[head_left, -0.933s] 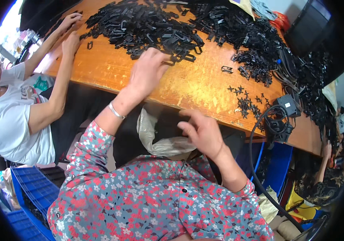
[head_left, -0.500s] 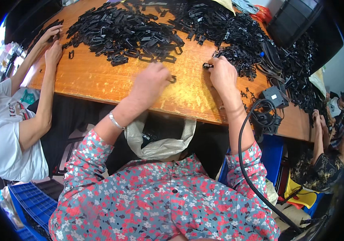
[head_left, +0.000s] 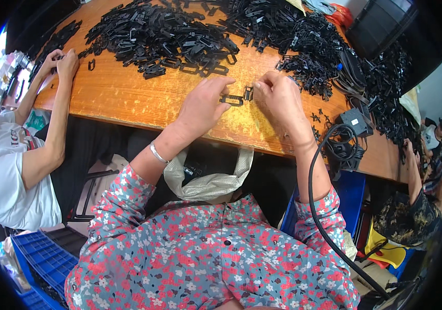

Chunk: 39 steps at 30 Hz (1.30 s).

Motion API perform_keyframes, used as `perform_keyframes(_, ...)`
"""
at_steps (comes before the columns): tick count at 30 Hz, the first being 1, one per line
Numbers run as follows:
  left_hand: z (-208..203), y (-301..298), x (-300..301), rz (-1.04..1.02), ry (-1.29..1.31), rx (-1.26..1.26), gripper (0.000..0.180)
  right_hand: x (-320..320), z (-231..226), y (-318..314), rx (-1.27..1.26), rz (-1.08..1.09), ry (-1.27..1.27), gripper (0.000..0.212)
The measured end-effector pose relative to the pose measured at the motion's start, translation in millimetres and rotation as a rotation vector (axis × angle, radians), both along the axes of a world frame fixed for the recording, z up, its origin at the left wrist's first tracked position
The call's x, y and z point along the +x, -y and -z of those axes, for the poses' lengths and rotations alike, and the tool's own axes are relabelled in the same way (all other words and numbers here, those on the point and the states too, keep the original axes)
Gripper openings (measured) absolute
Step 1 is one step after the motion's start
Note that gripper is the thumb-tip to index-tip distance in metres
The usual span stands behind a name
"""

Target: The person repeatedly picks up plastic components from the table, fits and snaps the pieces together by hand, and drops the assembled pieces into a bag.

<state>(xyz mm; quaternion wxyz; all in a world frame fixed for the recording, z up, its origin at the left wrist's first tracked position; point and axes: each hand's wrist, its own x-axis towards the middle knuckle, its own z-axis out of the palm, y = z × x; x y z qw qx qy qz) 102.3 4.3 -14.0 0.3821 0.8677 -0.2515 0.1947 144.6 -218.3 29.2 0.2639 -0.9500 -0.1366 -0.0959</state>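
Note:
My left hand point(head_left: 203, 106) is over the table near its front edge, gripping the left end of a long black plastic frame point(head_left: 233, 101) with its thumb and fingers. The index finger sticks out above the frame. Facing it, my right hand point(head_left: 281, 98) has its fingers bent together at a smaller black plastic piece point(head_left: 248, 93). That piece stands at the frame's right end; whether the two touch I cannot tell. A large heap of black plastic frames point(head_left: 148, 39) lies beyond my left hand. Past my right hand is a heap of small black parts point(head_left: 308, 67).
A black cable point(head_left: 314, 206) runs along my right forearm to a black box point(head_left: 354, 124) on the table. An open whitish sack point(head_left: 208, 187) hangs at the table edge before me. A co-worker in a white shirt point(head_left: 17, 175) works at the left; another person point(head_left: 407, 219) sits at the right.
My right hand has moved left with the small piece, closer to the left hand. The left hand has shifted slightly right, bringing the frame and piece together. The co-worker's hands at left have lowered.

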Motion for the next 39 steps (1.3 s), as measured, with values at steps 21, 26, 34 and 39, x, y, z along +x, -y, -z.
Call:
perform_keyframes(21,-3,-1,-2,-0.019,-0.072,-0.03,0.066,-10,6,-16,0.122,-0.323,0.154,0.005)
perform_keyframes(26,-2,-1,-1,-0.026,-0.089,-0.029,0.066,-12,16,-28,-0.013,-0.342,0.244,0.003)
perform_keyframes(34,-4,0,1,-0.015,-0.08,-0.039,0.062,-7,18,-33,-0.248,-0.303,0.186,0.008)
perform_keyframes(39,0,-4,4,0.007,-0.164,-0.139,0.034,-30,17,-32,-0.02,-0.27,0.245,0.006)
